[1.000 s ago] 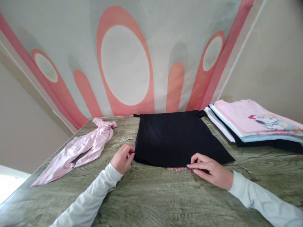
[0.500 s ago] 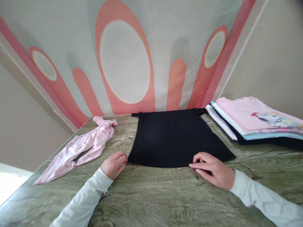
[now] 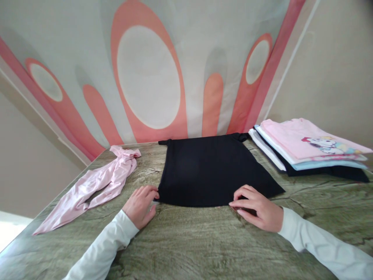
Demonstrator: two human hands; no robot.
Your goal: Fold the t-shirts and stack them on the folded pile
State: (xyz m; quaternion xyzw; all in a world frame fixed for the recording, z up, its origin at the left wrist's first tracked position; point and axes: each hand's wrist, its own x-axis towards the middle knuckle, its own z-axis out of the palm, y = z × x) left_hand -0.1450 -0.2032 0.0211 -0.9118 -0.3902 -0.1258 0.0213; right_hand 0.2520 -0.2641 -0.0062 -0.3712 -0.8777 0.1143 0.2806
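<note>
A black garment lies spread flat on the green wood-grain table, with its narrow end at the far edge. My left hand rests on the table at the garment's near left corner, fingers stretched out and their tips touching the cloth. My right hand sits on the near hem towards the right, fingers curled and pressed together over the edge of the fabric. Both arms wear white sleeves.
A crumpled pale pink garment lies at the left, reaching to the table's left edge. A stack of folded clothes with a pink cartoon-print shirt on top stands at the back right. A wall with orange shapes rises behind the table.
My left hand has let go of its pinch on the corner and now lies flat beside it. The pink strip under the near hem no longer shows. My right hand has barely moved.
</note>
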